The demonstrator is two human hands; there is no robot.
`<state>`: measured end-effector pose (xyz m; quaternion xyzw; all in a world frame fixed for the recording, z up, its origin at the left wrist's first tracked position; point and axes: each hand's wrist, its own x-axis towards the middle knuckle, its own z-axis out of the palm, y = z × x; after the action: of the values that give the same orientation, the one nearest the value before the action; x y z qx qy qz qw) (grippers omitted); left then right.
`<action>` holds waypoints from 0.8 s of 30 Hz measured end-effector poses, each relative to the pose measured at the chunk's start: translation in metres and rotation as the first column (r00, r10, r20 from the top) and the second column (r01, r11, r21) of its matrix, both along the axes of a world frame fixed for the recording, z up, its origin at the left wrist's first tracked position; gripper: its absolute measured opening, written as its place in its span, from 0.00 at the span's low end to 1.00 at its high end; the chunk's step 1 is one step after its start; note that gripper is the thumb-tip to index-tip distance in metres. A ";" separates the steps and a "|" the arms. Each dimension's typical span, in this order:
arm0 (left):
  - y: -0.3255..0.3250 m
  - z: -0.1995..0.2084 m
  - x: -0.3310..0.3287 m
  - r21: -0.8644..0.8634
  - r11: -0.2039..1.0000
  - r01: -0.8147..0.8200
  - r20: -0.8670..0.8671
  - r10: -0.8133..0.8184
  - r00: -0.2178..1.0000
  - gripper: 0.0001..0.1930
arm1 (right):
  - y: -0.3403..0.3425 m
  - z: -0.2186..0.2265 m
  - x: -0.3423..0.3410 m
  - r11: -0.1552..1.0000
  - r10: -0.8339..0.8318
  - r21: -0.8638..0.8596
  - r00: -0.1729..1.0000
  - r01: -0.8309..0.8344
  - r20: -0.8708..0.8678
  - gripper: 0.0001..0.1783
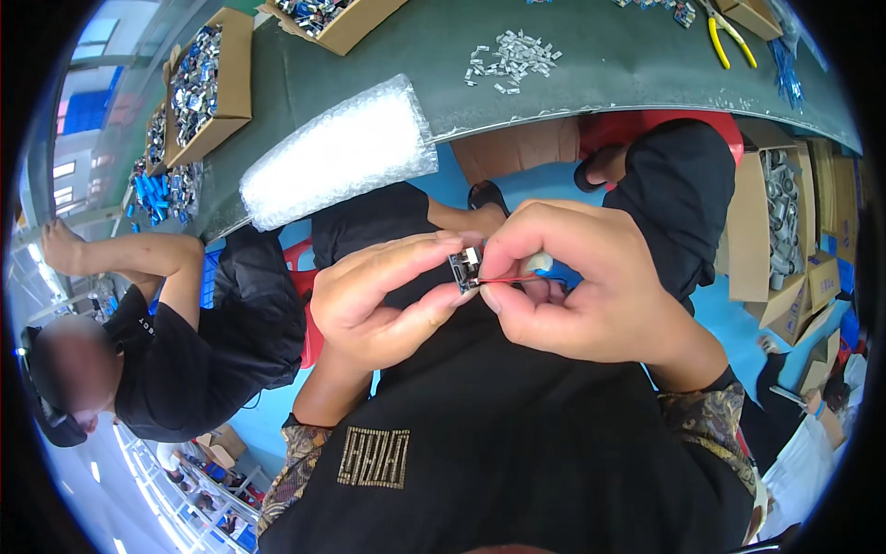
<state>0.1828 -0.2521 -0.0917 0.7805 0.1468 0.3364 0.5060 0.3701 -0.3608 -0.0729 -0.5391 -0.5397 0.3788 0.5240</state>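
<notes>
The fingers of the left hand (369,300) are closed on a small dark board (464,269), which is between both hands, nearer than the bench (618,69). The right hand (595,277) pinches thin red wires (503,280) beside it, with a blue part (565,274) partly hidden within. If it pulls too strongly, I think the wires could tear from the board. Farther left lies bubble wrap (346,152).

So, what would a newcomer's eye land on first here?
Probably the bright white bubble wrap, glaring at the table's near edge, up and left of centre. Next, mid-picture, the person's two hands, holding a small circuit board with red wires. Then the yellow-handled pliers, lying at the upper right.
</notes>
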 end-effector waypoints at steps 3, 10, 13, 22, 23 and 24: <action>0.003 0.004 -0.003 0.003 0.999 0.044 -0.075 -0.044 0.996 0.20 | -0.001 -0.001 0.000 1.000 -0.002 0.011 1.000 0.001 0.004 0.09; 0.000 0.002 -0.005 -0.317 0.946 0.074 -0.075 -0.103 0.992 0.18 | -0.002 0.000 -0.001 0.999 0.001 -0.032 1.000 0.000 0.027 0.09; -0.004 -0.003 -0.008 -0.553 0.828 0.095 0.031 -0.094 0.995 0.17 | -0.002 0.003 0.000 0.995 0.058 -0.082 0.998 -0.055 0.030 0.09; -0.004 -0.012 -0.010 -0.667 0.733 0.135 0.038 -0.148 0.988 0.14 | -0.005 -0.010 -0.003 0.999 0.042 -0.004 0.995 -0.042 0.085 0.10; -0.004 -0.012 -0.010 -0.666 0.734 0.130 0.033 -0.145 0.989 0.14 | -0.005 -0.011 -0.004 0.999 0.044 -0.006 0.995 -0.044 0.084 0.10; -0.004 -0.012 -0.010 -0.666 0.735 0.126 0.029 -0.143 0.989 0.14 | -0.005 -0.012 -0.004 0.999 0.044 0.002 0.995 -0.045 0.087 0.10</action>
<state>0.1731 -0.2565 -0.1037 0.5612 0.2065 0.2152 0.7721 0.3662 -0.3661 -0.0846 -0.5418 -0.5746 0.3655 0.4927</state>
